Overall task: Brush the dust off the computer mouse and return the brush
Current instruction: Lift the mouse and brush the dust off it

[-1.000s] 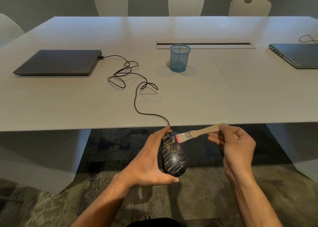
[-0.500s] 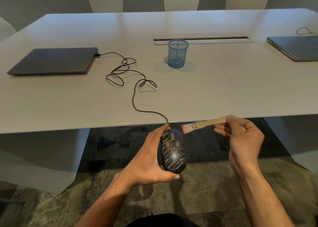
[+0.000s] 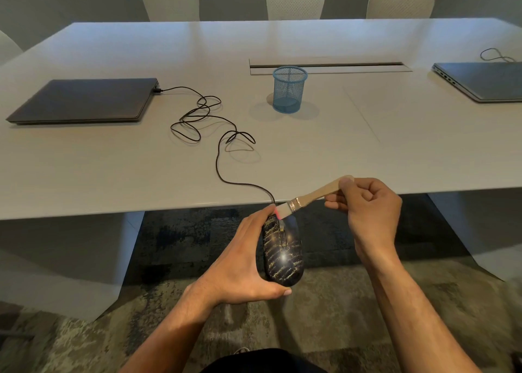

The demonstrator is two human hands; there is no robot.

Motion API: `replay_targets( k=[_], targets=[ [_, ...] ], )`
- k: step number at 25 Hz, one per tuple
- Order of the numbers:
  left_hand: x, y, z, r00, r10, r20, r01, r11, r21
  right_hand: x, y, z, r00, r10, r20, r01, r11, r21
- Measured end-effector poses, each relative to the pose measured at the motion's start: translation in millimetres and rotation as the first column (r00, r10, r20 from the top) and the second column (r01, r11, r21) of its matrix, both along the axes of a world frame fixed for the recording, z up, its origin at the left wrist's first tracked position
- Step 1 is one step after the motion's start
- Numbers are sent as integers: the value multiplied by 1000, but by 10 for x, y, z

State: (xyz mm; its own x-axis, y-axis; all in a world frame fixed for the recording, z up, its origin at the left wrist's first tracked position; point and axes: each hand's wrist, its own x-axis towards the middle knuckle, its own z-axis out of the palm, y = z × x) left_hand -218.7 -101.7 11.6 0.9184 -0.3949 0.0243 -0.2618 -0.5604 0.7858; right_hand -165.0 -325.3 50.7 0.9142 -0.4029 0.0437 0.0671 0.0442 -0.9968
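The mouse [image 3: 282, 252] is gripped by the left hand [image 3: 240, 262] just off the table [image 3: 310, 152] edge, above open floor. The brush [image 3: 308, 199] is pinched by the right hand [image 3: 367, 206], bristles touching the mouse's front. The blue cup [image 3: 289, 89] stands well apart.

Both forearms reach forward, below the table edge. The left hand [image 3: 240, 262] cups the mouse [image 3: 282, 254] from its left side, thumb curled under the near end. The right hand [image 3: 370, 206] pinches the brush [image 3: 313, 196] handle, seemingly between thumb and forefinger, wrist bent.
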Motion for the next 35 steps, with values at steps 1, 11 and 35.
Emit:
replay_targets(
  k=[1,11,35],
  targets=[
    [-2,4,5,1000,2,-1,-2,1000,-4,-3,-19,9,1000,-30,7,30,999,-11],
    [-10,30,8,1000,22,-17,-22,1000,-21,-40,-46,122,998,-13,67,16,999,-35],
    [34,72,-13,1000,8,8,-7,1000,-27,149,40,115,1000,-5,31,5,1000,0]
  ],
)
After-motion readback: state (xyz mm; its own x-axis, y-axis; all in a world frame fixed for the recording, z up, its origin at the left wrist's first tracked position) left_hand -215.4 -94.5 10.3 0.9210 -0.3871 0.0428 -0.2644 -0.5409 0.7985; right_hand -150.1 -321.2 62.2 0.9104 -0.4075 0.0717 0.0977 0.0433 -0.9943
